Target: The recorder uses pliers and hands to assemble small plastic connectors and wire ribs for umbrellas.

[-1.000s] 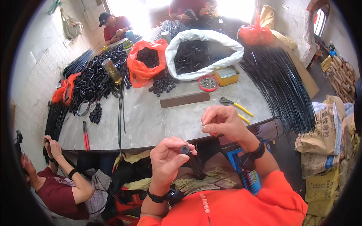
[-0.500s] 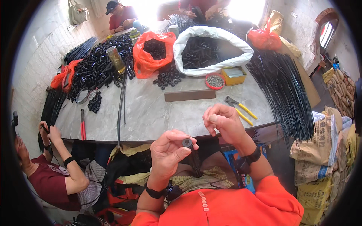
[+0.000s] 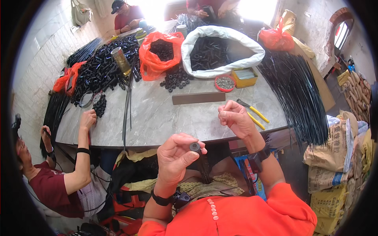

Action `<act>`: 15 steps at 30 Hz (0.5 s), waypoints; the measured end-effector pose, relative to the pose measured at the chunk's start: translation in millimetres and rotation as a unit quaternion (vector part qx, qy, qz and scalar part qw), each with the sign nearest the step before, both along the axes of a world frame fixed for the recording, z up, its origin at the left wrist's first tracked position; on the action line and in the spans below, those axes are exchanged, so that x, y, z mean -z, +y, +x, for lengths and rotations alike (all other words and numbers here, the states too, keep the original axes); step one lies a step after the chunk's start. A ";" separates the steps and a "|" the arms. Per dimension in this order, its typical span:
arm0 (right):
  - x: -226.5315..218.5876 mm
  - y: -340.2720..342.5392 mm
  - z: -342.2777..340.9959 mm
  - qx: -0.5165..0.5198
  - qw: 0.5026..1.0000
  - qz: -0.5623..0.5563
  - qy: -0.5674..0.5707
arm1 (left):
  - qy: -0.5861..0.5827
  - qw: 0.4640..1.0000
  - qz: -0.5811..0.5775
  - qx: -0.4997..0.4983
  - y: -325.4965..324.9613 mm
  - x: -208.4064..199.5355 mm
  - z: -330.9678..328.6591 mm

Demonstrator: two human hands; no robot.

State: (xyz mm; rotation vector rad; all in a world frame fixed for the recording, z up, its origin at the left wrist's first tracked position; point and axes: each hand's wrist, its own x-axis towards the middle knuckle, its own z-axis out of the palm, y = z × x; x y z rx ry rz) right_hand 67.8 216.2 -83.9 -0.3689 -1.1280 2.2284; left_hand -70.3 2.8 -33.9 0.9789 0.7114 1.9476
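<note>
My left hand [image 3: 173,157] is closed round the top of a black plastic tube [image 3: 204,170]. A round end with a hole in it [image 3: 194,146] faces up between the thumb and fingers. My right hand [image 3: 237,121] hovers by the table's front edge with fingers curled and pressed together in a pinch. Whatever may be in that pinch is too small to make out. Close beside it on the table lie yellow-handled cutting pliers [image 3: 255,114]. Past the hands are a brown flat bar [image 3: 199,98], a red-rimmed dish of small metal pieces [image 3: 225,83] and a yellow box [image 3: 245,78].
A white sack [image 3: 256,55] and a red bag [image 3: 149,72] hold black parts on the grey table [image 3: 153,122]. Loose black rings [image 3: 175,80] lie nearby. Black rods [image 3: 293,94] overhang the right edge. A co-worker [image 3: 51,181] sits at left; others sit across.
My right hand has moved slightly away from my left hand, toward the pliers. The left hand keeps its hold on the tube. The left co-worker's arm has reached forward over the table.
</note>
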 end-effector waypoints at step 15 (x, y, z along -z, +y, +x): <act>8.1 -5.5 1.4 0.001 0.998 0.033 -0.050 | 0.010 1.000 -0.022 -0.017 -1.7 -0.6 -1.3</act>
